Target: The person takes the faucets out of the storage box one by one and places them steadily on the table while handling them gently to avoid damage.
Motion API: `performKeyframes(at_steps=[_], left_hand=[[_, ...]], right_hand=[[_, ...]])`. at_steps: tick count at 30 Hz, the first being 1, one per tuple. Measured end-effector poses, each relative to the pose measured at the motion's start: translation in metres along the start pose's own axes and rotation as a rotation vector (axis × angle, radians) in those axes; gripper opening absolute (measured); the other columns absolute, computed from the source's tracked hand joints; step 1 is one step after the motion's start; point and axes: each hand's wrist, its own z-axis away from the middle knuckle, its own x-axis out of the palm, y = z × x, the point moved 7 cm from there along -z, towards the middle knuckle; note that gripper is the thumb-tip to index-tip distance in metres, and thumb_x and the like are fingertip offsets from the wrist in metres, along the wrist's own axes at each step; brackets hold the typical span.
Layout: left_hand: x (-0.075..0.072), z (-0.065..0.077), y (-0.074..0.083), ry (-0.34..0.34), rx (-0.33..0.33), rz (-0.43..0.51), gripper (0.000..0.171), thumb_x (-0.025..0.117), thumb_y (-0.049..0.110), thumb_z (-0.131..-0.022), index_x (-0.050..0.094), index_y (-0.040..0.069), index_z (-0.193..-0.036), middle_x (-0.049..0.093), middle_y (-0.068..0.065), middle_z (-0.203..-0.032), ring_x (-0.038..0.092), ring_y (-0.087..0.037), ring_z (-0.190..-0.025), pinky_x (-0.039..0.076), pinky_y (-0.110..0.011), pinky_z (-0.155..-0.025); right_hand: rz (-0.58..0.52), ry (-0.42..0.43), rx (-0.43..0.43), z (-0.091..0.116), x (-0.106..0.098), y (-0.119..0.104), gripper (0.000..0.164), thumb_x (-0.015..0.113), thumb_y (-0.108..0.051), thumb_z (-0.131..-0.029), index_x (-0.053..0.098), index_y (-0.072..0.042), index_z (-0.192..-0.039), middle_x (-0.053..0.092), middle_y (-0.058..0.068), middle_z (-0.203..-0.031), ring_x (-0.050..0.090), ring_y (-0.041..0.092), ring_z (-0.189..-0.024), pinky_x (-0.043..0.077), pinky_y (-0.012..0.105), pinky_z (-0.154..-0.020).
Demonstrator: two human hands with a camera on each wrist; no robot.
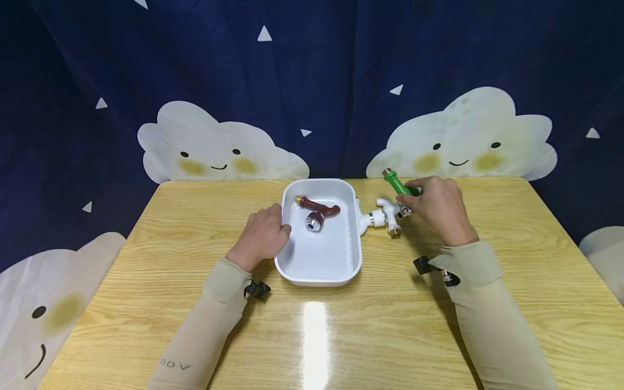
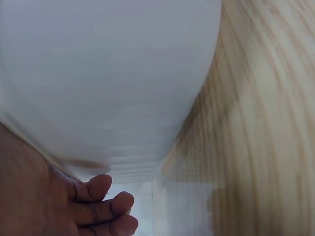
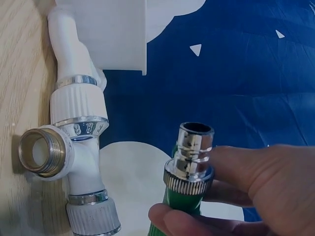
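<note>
My left hand grips the left rim of a white tray, its fingers curled by the tray's outer wall in the left wrist view. Inside the tray lies a maroon tap with a brass threaded end and a chrome-faced knob. A green tap is pinched between the thumb and fingers of my right hand; its ribbed chrome nozzle shows in the right wrist view. Just below and left of that hand, a white tap with a brass threaded end lies at the tray's right side.
Another white tap lies between it and the tray's right wall. The wooden table meets a dark blue curtain with cloud prints at its far edge. Small black cameras sit at both wrists.
</note>
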Motion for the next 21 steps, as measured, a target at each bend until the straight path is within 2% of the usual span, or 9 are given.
performKeyframes(at_steps=[8, 21], left_hand=[[0.0, -0.001, 0.0, 0.003, -0.001, -0.001, 0.03, 0.044, 0.025, -0.099, 0.053, -0.001, -0.109, 0.056, -0.014, -0.089, 0.054, -0.031, -0.083, 0.044, -0.041, -0.075], [0.0, 0.0, 0.0, -0.002, -0.008, 0.014, 0.028, 0.045, 0.025, -0.099, 0.053, 0.0, -0.109, 0.056, -0.014, -0.087, 0.054, -0.03, -0.082, 0.043, -0.039, -0.074]], right_hand=[[0.005, -0.031, 0.053, -0.002, 0.001, 0.01, 0.045, 0.08, -0.031, -0.088, 0.075, 0.0, -0.12, 0.078, 0.018, -0.082, 0.05, 0.024, -0.055, 0.033, 0.034, -0.051], [-0.009, -0.053, 0.139, -0.001, 0.001, 0.026, 0.048, 0.08, -0.033, -0.088, 0.073, 0.0, -0.123, 0.078, 0.018, -0.088, 0.053, 0.027, -0.065, 0.036, 0.035, -0.054]])
